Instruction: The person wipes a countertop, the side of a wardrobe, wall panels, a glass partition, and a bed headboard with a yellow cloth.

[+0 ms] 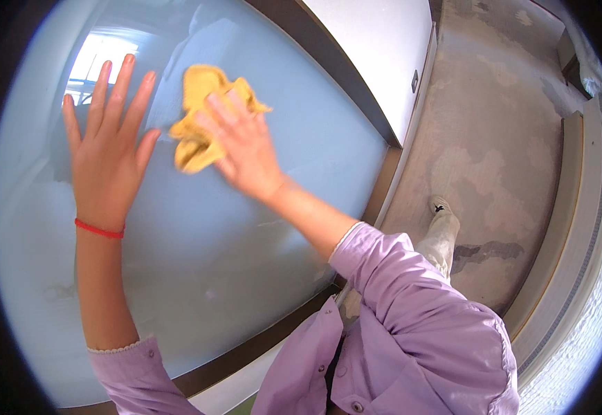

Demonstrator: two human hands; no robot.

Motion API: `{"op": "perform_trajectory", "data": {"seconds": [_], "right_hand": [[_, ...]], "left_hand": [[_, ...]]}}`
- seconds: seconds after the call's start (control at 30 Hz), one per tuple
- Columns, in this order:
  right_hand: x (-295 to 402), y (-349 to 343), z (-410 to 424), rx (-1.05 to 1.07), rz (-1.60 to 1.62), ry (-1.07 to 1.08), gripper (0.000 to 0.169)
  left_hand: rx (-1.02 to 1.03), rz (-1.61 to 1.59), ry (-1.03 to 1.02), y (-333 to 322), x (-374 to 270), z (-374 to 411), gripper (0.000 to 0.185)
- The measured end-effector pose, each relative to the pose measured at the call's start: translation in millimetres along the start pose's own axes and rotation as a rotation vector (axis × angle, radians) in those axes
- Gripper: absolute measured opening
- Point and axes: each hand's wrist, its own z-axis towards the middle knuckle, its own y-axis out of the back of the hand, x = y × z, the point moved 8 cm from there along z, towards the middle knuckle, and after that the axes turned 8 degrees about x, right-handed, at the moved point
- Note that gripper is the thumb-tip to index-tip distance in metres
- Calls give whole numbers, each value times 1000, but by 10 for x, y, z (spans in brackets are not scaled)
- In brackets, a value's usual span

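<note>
A glossy pale blue panel (311, 171) with a dark brown frame (342, 83) lies before me, reflecting a bright window. Flat on its surface, fingers spread, is my left hand (109, 140), which wears a red cord bracelet (98, 229) at the wrist and holds nothing. To its right my right hand (244, 140) presses a crumpled yellow cloth (202, 88) against the panel. The cloth sticks out past the fingertips and below the palm. Slight blur shows on the right hand and the cloth.
Beyond the brown frame is a white panel (379, 46) with a small dark recessed pull (414, 81). The floor (488, 155) to the right has patchy stains, and one shoe (439, 205) of mine stands on it. A pale ledge or rail (555, 218) curves along the far right.
</note>
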Motion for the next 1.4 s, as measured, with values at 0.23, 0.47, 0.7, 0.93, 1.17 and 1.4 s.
{"op": "perform_trajectory", "data": {"seconds": [0.23,0.47,0.7,0.93,1.17,1.4], "right_hand": [[-2462,-11,-1659,-444,186,-958,43],[-1593,-155,-807,-374,271,-813,48],[-1408,127,-557,-284,94,-431,46],[-1088,-551,-2081,-164,267,-951,47],[415,-499,-1253,-105,-16,-72,53],[-1468,-685,-2746,-357,411,-1192,53]], "left_hand": [[-13,-7,18,120,34,-61,68],[55,-6,38,-40,5,-315,67],[12,52,9,-81,41,-287,68],[106,88,-39,-724,233,-273,60],[160,-2,-26,-751,355,-1059,52],[-114,268,23,-150,-34,-1719,58]]}}
